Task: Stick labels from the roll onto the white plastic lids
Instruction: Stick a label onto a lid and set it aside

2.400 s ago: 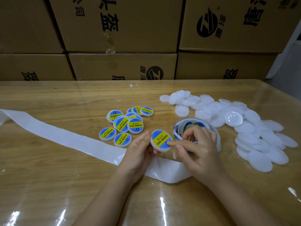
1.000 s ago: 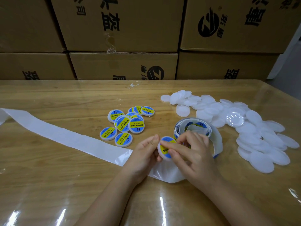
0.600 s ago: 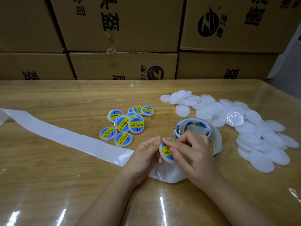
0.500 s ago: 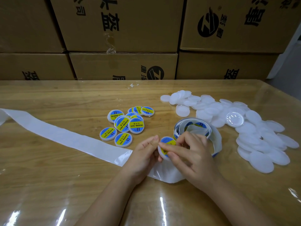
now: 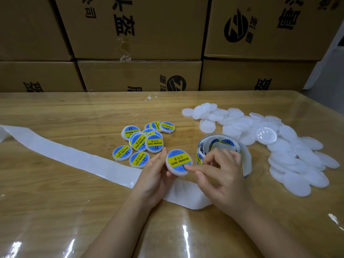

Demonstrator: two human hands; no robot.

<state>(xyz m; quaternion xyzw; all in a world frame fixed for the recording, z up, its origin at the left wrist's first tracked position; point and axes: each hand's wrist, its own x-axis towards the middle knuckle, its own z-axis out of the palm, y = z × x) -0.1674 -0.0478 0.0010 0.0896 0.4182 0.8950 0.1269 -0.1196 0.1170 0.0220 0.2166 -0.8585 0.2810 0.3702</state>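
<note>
My left hand point(image 5: 154, 175) grips a white lid point(image 5: 178, 162) that bears a blue and yellow label, face up and tilted toward me. My right hand point(image 5: 221, 175) lies beside it, its forefinger pressing the label's near edge and thumb under the lid's rim. Just behind my right hand stands the label roll point(image 5: 223, 148), loosely coiled on the table. A pile of plain white lids point(image 5: 290, 161) spreads to the right. A cluster of labelled lids point(image 5: 141, 142) lies to the left of the held lid.
A long white strip of empty backing paper point(image 5: 61, 155) runs from the roll under my hands to the table's left edge. Stacked cardboard boxes point(image 5: 137, 34) wall off the table's far side. One clear round lid point(image 5: 266, 135) rests on the white pile.
The held lid has turned from nearly edge-on to label face up. My right fingers slid from across the label to its near edge.
</note>
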